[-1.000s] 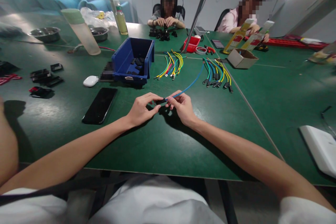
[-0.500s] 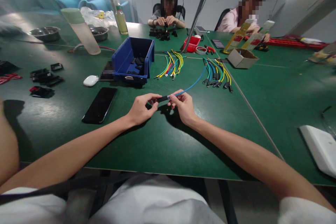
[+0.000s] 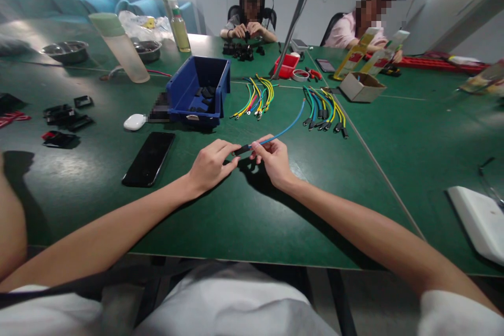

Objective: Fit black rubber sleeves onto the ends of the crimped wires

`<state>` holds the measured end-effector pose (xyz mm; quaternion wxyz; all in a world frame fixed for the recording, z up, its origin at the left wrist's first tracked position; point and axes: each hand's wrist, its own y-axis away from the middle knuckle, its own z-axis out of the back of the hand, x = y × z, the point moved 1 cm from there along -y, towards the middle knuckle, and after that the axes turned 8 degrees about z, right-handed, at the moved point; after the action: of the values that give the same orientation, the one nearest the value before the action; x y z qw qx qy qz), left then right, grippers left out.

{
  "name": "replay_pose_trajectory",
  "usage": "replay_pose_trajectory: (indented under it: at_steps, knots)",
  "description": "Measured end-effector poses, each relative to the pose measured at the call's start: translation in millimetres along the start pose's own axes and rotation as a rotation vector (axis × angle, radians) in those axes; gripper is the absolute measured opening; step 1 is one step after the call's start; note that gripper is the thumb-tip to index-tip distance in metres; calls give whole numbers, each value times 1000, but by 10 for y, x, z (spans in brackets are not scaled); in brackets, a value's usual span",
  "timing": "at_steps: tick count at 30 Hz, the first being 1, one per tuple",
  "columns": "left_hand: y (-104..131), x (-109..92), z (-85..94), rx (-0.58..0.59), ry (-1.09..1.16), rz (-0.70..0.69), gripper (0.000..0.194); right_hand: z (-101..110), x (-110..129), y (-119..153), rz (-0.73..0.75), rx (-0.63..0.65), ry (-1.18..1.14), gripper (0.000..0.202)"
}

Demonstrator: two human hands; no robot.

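Observation:
My right hand [image 3: 273, 160] pinches a blue wire [image 3: 289, 126] close to its black sleeve [image 3: 241, 150]. The wire curves up and away to the right. My left hand [image 3: 212, 165] has its fingertips closed at the other end of the black sleeve. Beyond my hands lies a bundle of yellow, green and red wires [image 3: 260, 94] with bare ring ends. To its right is a second bundle [image 3: 325, 110], whose near ends carry black sleeves. A blue bin [image 3: 197, 117] holding small black pieces stands behind my left hand.
A black phone [image 3: 148, 160] and a white case [image 3: 134, 122] lie at the left, near black packets [image 3: 63, 115]. Bottles, metal bowls, a red box [image 3: 286, 66] and a cardboard box [image 3: 360, 89] stand farther back. Two people sit across the table. A white device [image 3: 478, 223] is at the right.
The left fingers have shifted slightly at the sleeve's end, showing its tip more. The blue wire's far end has moved slightly left, away from the right bundle.

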<state>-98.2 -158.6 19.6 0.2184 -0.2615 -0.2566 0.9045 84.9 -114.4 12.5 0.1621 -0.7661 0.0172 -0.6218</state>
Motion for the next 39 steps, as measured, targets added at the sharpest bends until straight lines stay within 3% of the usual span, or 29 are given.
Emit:
replay_pose_trajectory:
  at_steps: [9, 12, 18, 23, 28, 39]
  knots:
    - [7, -120, 8, -48, -20, 20, 18, -60, 83, 41, 44, 19, 84, 30]
    - [11, -178, -2, -21, 129, 172, 16, -61, 107, 46, 81, 26, 116, 30]
    - [3, -239, -60, 188, 656, 626, 19, 6, 80, 49, 186, 70, 324, 32]
    - [-29, -190, -53, 294, 936, 800, 25, 36, 27, 45, 207, 80, 347, 31]
    - [-41, -161, -43, 327, 995, 862, 24, 33, -7, 29, 144, 108, 261, 30]
    - [-56, -163, -48, 331, 985, 851, 24, 32, -5, 23, 119, 107, 250, 33]
